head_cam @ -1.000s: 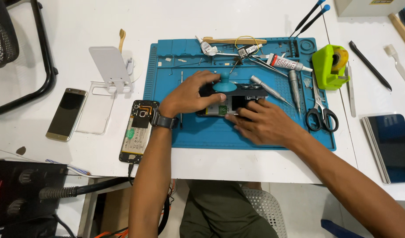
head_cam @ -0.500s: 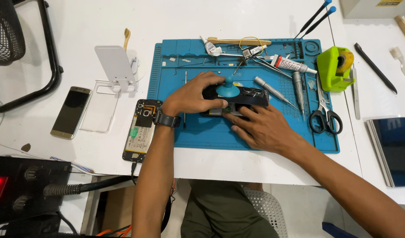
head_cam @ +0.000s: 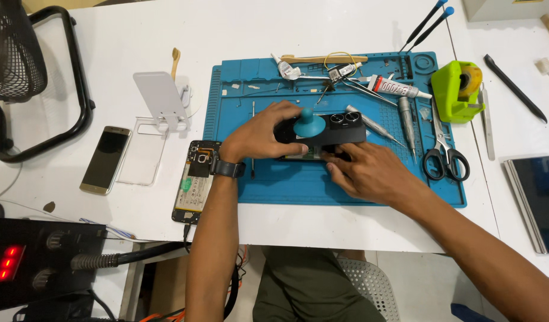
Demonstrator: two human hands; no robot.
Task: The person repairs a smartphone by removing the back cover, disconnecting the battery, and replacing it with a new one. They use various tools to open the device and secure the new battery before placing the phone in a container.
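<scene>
Right now the black phone [head_cam: 331, 132] lies face down near the middle of the blue repair mat [head_cam: 370, 191], camera end to the right, with a teal suction cup [head_cam: 308, 125] stuck on its back cover. Left hand [head_cam: 259, 134] is curled over the phone's left end, fingers closed around the cup and the edge. Right hand [head_cam: 367, 173] sits at the near long edge, fingers narrow, tips pressed at the seam; can't tell if there's a pick under them.

How I'd do this step well, my read:
- Pull the cup straight up, steady and light, just enough to open a gap. No jerking.
- Keep the right fingertips working along the seam; go shallow, since some green board already shows under the near edge.
- Hold the body flat on the mat so it doesn't pivot.
- Stay clear of the camera end; the cover looks thinnest there.

Nearby clutter: tweezers [head_cam: 379, 126] just right of the phone, scissors [head_cam: 444, 156] and green tape dispenser [head_cam: 456, 89] further right, opened phone [head_cam: 197, 179] at the mat's left edge on the desk [head_cam: 137, 36].
</scene>
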